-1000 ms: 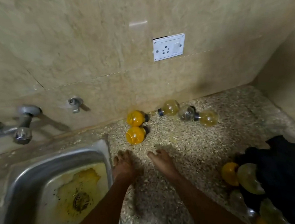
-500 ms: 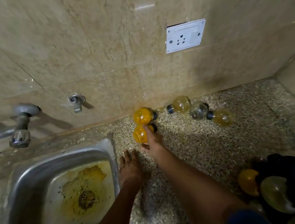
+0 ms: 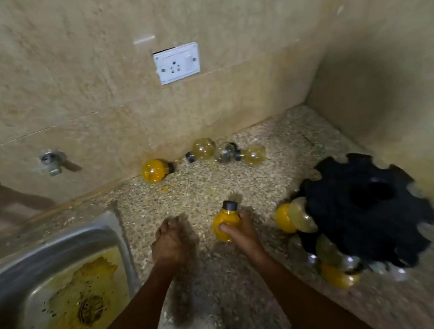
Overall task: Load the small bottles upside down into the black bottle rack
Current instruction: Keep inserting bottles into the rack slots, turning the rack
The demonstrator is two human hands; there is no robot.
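My right hand grips a small orange bottle with a black cap, held cap-up just above the speckled counter. My left hand rests palm down on the counter beside it, holding nothing. The black bottle rack stands to the right, with several bottles hanging from its left and lower rim, one orange. Against the back wall lie another orange bottle and three paler bottles on their sides.
A steel sink with yellow stains fills the lower left, right beside my left hand. Taps stick out of the tiled wall at left. A white socket sits on the wall. A side wall closes the counter at right.
My right hand took the nearer orange bottle from beside the wall and drew it back toward me and the rack. My left hand stayed on the counter.
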